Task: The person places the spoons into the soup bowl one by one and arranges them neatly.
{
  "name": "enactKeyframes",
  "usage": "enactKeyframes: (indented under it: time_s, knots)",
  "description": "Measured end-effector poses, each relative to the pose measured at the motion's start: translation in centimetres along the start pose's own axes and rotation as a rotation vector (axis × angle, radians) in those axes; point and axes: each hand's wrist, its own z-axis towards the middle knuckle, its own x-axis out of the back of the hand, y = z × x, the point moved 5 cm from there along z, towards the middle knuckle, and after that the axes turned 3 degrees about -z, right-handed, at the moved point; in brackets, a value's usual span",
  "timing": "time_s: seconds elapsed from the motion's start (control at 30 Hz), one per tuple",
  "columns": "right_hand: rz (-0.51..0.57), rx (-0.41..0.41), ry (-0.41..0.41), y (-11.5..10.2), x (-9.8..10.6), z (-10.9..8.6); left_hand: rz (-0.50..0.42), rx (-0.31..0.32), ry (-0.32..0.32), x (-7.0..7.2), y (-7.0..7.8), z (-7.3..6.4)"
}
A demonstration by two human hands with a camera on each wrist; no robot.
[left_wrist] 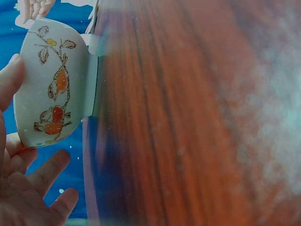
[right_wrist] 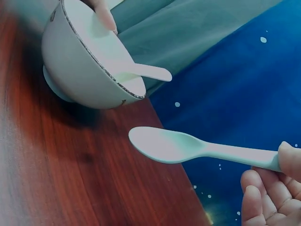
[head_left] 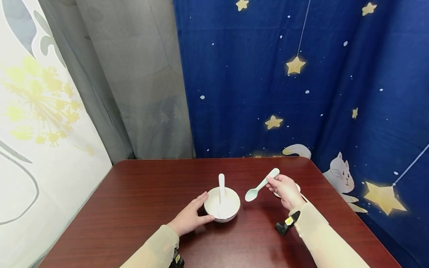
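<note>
A white bowl (head_left: 212, 215) with a dark rim stands on the table; in the left wrist view its side shows painted branches with orange and red fruit. My left hand (head_left: 191, 217) holds the bowl at its left, thumb and index finger at the rim, other fingers spread off it. A white spoon (head_left: 221, 184) leans in the bowl, its handle sticking up past the far rim. To the right of the bowl, my right hand (head_left: 286, 189) pinches a pale green spoon (right_wrist: 164, 145) by its handle. That spoon is held in the air, its scoop towards the bowl.
The reddish-brown wooden table (head_left: 151, 186) carries these things. Behind my right hand and sleeve lies a white round-edged thing (head_left: 298, 187), mostly hidden, with a thin white strip (head_left: 316, 208) beside the forearm. Curtains (head_left: 241, 82) hang beyond the table.
</note>
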Motion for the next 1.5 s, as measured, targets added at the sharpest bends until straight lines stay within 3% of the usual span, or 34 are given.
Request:
enactKeyframes:
  time_s: [0.37, 0.77, 1.5]
  knots:
    - [-0.050, 0.024, 0.002, -1.4, -0.8, 0.8, -0.007, 0.003, 0.001, 0.0, -0.1, 0.1]
    - [-0.034, 0.053, -0.024, -3.0, -3.2, 1.3, -0.008, 0.009, 0.000, 0.1, 0.0, 0.0]
    - [-0.025, 0.032, -0.097, -2.2, -8.0, 2.2, 0.003, 0.013, -0.008, 0.1, -0.1, 0.1]
